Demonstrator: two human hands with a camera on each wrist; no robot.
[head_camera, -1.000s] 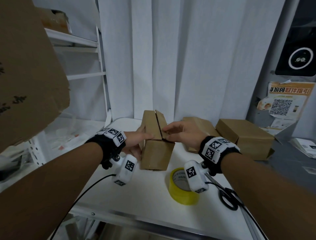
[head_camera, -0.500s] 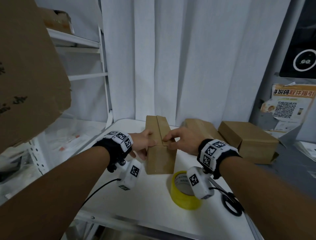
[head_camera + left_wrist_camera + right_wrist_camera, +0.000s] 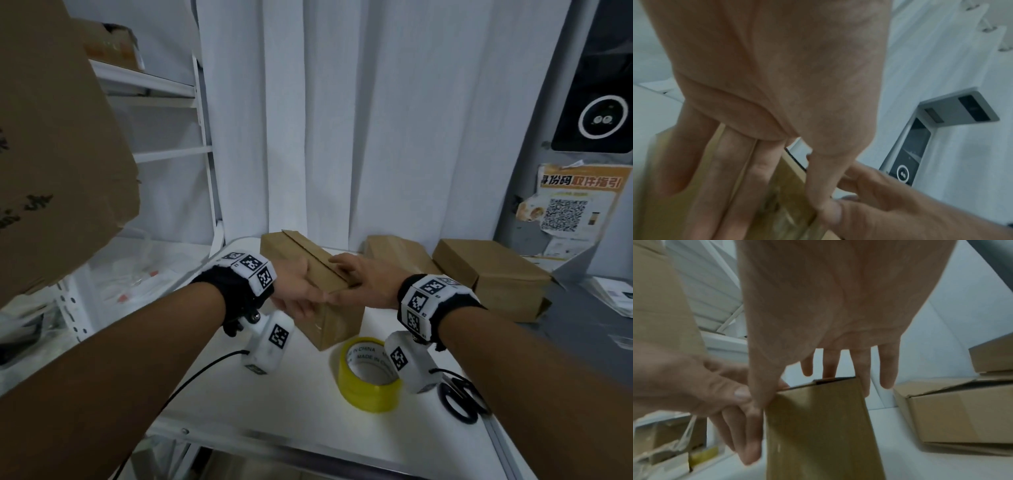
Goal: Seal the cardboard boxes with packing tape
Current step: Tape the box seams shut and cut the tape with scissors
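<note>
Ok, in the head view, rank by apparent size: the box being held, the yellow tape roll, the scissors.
1. Held box, gripped by left hand and right hand.
2. Yellow tape roll.
3. Scissors, partly hidden by the wrist camera, so unsure.

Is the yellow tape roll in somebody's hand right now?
No, the yellow tape roll lies on the white table while the left hand and right hand hold the cardboard box.

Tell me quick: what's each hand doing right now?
Left hand: holding the small cardboard box, thumb on top, fingers along its side.
Right hand: holding the same box, thumb at its near edge, fingers across its top.
</note>
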